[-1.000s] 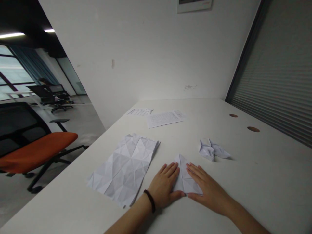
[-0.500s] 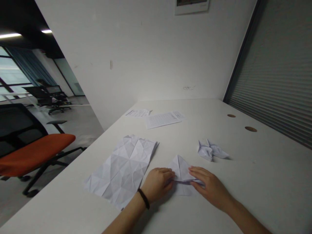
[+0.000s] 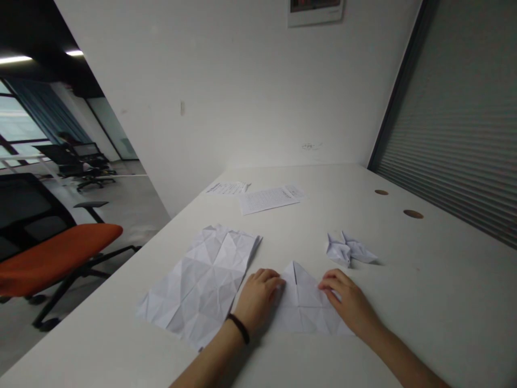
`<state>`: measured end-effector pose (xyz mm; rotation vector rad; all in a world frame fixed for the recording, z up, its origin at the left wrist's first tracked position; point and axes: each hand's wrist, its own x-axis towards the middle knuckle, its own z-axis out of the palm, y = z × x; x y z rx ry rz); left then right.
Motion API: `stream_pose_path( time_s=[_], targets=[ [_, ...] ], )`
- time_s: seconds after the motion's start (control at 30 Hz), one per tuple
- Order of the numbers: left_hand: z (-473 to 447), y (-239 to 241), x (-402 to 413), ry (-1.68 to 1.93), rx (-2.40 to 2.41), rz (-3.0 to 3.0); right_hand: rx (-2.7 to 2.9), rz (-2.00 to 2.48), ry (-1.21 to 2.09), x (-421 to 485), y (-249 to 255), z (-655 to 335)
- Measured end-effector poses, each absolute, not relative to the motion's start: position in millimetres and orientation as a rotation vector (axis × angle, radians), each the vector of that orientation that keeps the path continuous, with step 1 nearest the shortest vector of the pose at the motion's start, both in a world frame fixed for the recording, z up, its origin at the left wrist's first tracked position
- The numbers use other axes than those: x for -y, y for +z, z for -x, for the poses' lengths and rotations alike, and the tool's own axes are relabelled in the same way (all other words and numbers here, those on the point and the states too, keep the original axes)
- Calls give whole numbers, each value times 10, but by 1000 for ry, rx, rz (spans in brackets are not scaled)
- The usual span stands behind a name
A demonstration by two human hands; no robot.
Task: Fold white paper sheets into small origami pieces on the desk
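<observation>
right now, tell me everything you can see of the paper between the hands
The white paper lies on the table, its peak pointing away from the person, with a wide straight near edge. Creases run along and across it; a narrow dark slit shows below the tip. The left hand and right hand touch its slanted sides.

We can read no words or numbers here. Lines of print cover a larger sheet [image 3: 270, 200] toward the far edge of the surface [image 3: 420, 302] and another sheet [image 3: 225, 188] by its far left corner, all too small for us. Beyond the far edge, the wall [image 3: 242, 97] bears a faint scribble [image 3: 311, 146], perhaps handwriting.
</observation>
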<state>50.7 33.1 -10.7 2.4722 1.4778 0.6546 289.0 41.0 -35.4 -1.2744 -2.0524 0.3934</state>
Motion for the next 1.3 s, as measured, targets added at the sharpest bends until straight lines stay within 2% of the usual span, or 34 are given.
stream_pose_path(
  time_s=[0.37,0.7,0.87,1.03,1.1,1.17,1.23,1.3],
  targets=[
    [-573,-137,-276,691,-1352,-2452,2232,1402,223,-315,-344,-2852],
    [-578,-148,-252,751,-1235,-2021,2133,1351,507,-342,-312,-2833],
    [-515,-114,-279,590,-1229,-1901,1997,1256,665,-330,-288,-2801],
    [-490,-64,-353,891,-1191,-1591,1485,1307,546,-410,-383,-2845],
    [-520,-42,-360,1045,-1150,-1444,1284,1250,708,-427,-407,-2835],
    [-579,-31,-342,1158,-1090,-1325,1193,1128,1018,-405,-404,-2778],
    [-658,-41,-305,1208,-1021,-1255,1207,1018,1375,-346,-379,-2682],
    [-739,-67,-267,1210,-976,-1243,1240,943,1525,-272,-340,-2579]
  ],
)
